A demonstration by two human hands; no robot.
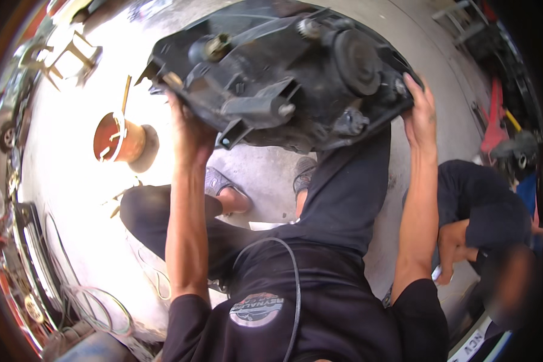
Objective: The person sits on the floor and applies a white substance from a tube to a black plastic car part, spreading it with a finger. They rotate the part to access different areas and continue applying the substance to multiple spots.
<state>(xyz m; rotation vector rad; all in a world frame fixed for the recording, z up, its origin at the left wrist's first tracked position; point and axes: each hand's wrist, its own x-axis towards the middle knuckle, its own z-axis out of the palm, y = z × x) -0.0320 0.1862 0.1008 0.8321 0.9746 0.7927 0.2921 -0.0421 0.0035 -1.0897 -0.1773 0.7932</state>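
Note:
A large black car headlight assembly (247, 84) is held up in front of me, its back side facing me. Round caps, a bulb socket and mounting tabs show on that housing. My left hand (190, 123) grips the lower left edge, its fingers partly hidden by the part. At the right end my right hand (420, 108) clasps the rim, fingers wrapped over it. The lens side faces away and is hidden.
An orange-brown bucket (136, 143) with a stick in it stands on the floor to the left. Coiled hoses or cables (93, 308) lie at lower left. Another person (482, 205) crouches close on my right. A red floor jack (495, 120) sits beyond them.

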